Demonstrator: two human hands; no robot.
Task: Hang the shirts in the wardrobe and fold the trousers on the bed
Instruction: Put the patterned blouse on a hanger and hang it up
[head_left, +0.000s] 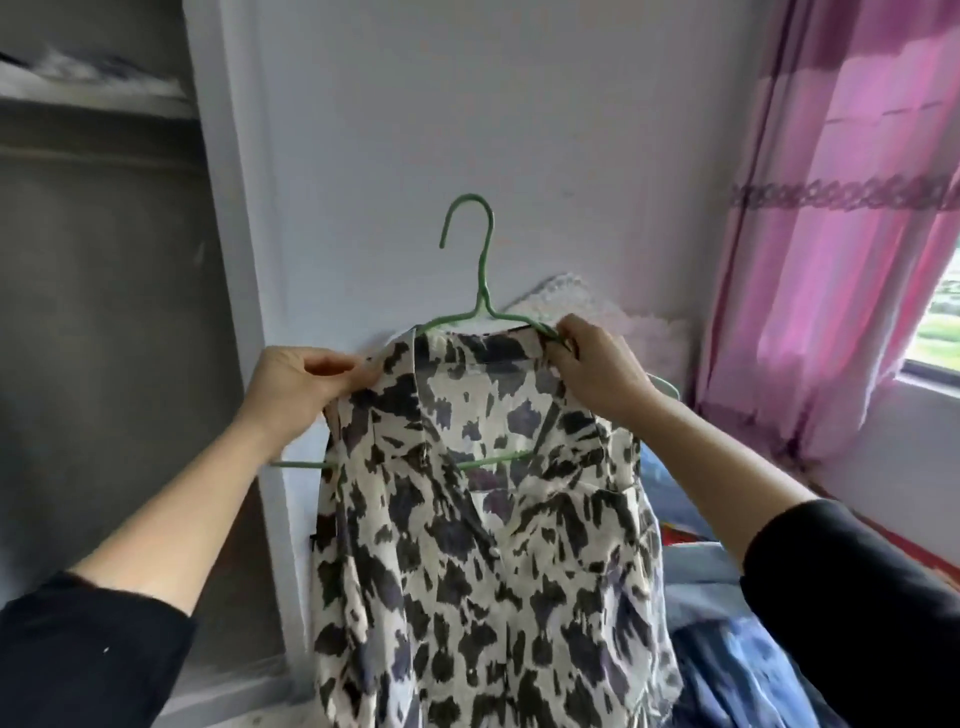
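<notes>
You hold the spotted shirt up in the middle of the view on the green hanger, its hook pointing to 12 o'clock before the pale wall. Your left hand pinches the shoulder cloth at 9 o'clock from the collar, and your right hand, at 3 o'clock from it, grips the collar edge together with the hanger wire. The wardrobe stands at 9 o'clock, the bed at 4 o'clock.

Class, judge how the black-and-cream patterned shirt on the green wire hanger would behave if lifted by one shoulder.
Probably floppy: the black-and-cream patterned shirt hangs in soft folds on the green wire hanger. Likely light: left hand and right hand merely pinch its shoulders.
</notes>
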